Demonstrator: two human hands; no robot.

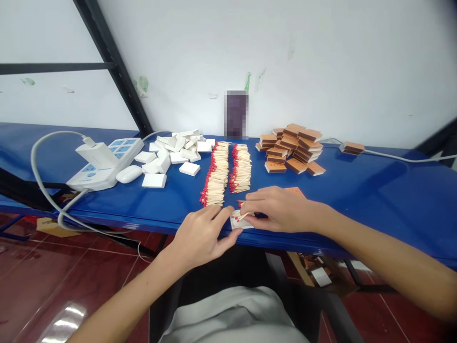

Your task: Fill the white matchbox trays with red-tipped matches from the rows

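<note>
A small white tray (236, 222) lies at the front edge of the blue table, with a few red-tipped matches (243, 216) at it. My left hand (207, 232) holds the tray's left end between thumb and forefinger. My right hand (273, 209) is closed on matches over the tray's right part, hiding that part. Behind the hands, two long rows of matches (216, 176) (241, 167) lie on the table. A few more red tips show just behind the tray. An orange piece (294, 192) is partly hidden behind my right hand.
White trays (171, 151) are heaped at the left, orange matchboxes (293, 145) at the right. A power strip (103, 164), a white mouse (129, 174) and looping cables stand further left. One matchbox (352, 147) lies by a cable. Below the table is an open carton (317, 271).
</note>
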